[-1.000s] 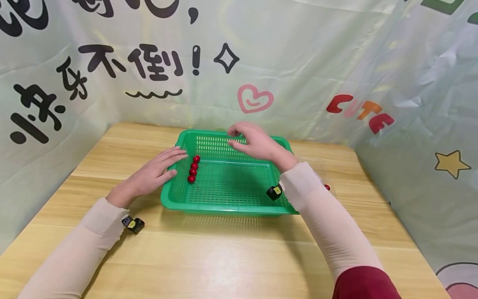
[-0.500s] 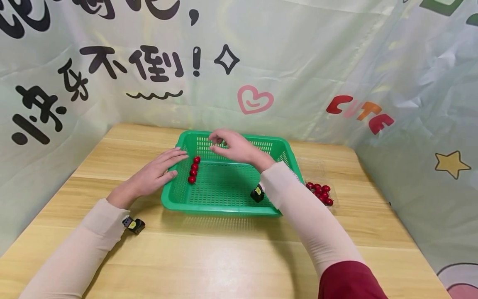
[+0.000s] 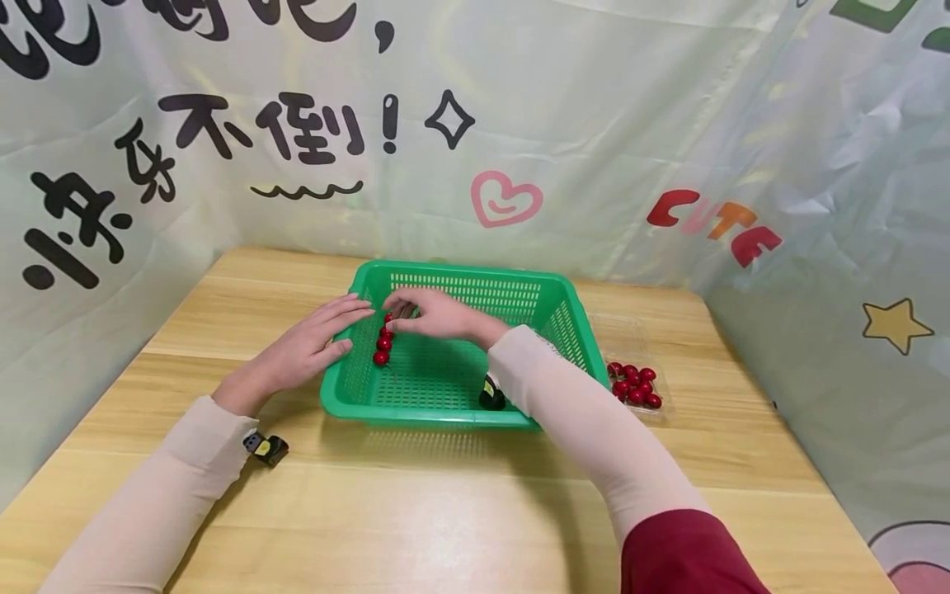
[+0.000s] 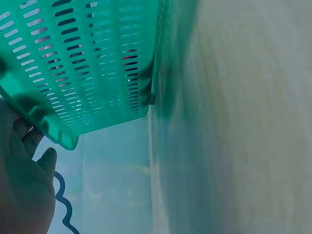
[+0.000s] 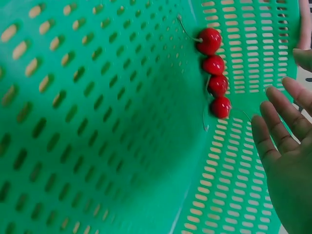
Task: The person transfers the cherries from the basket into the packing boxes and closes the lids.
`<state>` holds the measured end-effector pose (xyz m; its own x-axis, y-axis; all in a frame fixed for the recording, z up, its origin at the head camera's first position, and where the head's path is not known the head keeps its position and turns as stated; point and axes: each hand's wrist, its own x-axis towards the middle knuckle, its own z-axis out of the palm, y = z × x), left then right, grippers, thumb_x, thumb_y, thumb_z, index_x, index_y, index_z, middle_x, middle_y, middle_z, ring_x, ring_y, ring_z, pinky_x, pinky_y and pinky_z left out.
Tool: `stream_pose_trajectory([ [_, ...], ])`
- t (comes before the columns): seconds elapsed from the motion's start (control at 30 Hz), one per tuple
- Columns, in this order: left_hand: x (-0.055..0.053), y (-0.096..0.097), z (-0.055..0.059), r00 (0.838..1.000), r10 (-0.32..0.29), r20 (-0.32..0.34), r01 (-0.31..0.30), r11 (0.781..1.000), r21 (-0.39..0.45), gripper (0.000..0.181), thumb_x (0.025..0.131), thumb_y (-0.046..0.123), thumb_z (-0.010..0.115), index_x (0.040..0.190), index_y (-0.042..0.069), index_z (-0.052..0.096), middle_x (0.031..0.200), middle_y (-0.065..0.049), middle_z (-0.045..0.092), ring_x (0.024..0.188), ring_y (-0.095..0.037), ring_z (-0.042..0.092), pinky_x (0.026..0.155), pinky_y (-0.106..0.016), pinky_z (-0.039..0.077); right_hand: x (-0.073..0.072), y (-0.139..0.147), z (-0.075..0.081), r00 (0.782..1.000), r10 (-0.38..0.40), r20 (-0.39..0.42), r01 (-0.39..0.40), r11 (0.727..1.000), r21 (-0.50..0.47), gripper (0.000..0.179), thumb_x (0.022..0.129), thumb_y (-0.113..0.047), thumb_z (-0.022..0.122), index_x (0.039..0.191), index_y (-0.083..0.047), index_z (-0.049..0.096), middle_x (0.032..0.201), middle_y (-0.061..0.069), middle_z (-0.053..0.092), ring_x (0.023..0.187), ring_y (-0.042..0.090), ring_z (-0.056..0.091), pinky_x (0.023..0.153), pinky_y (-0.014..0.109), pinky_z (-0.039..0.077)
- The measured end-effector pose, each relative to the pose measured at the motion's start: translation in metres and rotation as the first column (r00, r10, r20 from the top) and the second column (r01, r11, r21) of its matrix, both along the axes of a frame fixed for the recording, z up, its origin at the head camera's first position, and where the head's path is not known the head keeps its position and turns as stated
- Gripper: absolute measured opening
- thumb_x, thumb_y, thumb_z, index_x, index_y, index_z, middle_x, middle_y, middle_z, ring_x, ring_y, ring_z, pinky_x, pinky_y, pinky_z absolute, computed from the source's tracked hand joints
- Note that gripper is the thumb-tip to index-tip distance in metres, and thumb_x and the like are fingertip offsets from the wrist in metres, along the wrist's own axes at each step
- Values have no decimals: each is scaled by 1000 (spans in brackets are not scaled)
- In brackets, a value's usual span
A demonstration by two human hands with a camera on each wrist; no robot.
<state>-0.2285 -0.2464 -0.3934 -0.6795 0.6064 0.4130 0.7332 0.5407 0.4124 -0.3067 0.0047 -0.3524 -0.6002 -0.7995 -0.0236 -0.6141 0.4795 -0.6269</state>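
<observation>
Several red cherries with thin stems lie in a row inside a green plastic basket, along its left end. My right hand reaches down over the row, fingers loosely bent and partly covering the rearmost cherry. In the right wrist view, that hand's fingers are spread apart beside the end cherry, near its stem, and no cherry shows between them. My left hand rests with extended fingers against the basket's left rim. From the left wrist it appears beside the slotted wall, thumb away from it.
A clear plastic box holding several more cherries stands right of the basket, its transparent lid folded back. The wooden table meets printed cloth walls at the back and sides.
My right hand has moved left and down from above the basket's middle to the cherry row. Its arm has uncovered the plastic box. The left hand has stayed on the rim.
</observation>
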Motion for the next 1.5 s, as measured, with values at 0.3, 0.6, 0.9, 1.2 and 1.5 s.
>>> stream_pose_trajectory([
  [0.3, 1, 0, 2, 1000, 5, 8, -5, 1000, 1, 47, 100, 12, 51, 146, 4, 43, 152, -14, 36, 145, -35, 21, 111, -60, 23, -1, -10, -13, 995, 34, 92, -35, 999, 5, 41, 96, -26, 64, 132, -8, 57, 118, 2, 63, 105, 9, 59, 90, 23, 47],
  [0.6, 1, 2, 4, 1000, -2, -1, 2, 1000, 3, 49, 98, 8, 54, 146, 3, 43, 151, -16, 37, 145, -35, 21, 112, -58, 22, -1, -16, -18, 991, 48, 129, -53, 998, 36, 37, 94, -20, 67, 128, -6, 62, 123, 4, 63, 106, 10, 60, 88, 20, 48],
  [0.9, 1, 2, 4, 1000, 0, -2, 0, 1000, 6, 49, 97, 9, 54, 145, 3, 44, 151, -17, 37, 144, -36, 21, 113, -57, 21, -1, -20, -22, 998, 64, -8, -61, 976, 210, 37, 90, -24, 73, 124, -12, 66, 115, 0, 65, 100, 9, 58, 87, 21, 45],
  [1.2, 0, 3, 2, 1000, -4, -12, 5, 1000, 11, 47, 99, 13, 52, 145, 3, 45, 151, -16, 38, 145, -35, 22, 113, -56, 21, -2, -20, -24, 992, 94, -81, -65, 948, 312, 33, 89, -13, 71, 122, -12, 68, 122, 3, 63, 106, 13, 55, 91, 24, 44],
  [1.5, 2, 1, 1, 1000, 1, -6, -1, 1000, 6, 47, 100, 15, 52, 144, 2, 45, 152, -14, 37, 145, -35, 21, 114, -55, 21, -4, -20, -23, 989, 90, -115, -44, 933, 356, 29, 90, -13, 70, 120, -12, 69, 118, 1, 65, 100, 12, 58, 87, 24, 46],
])
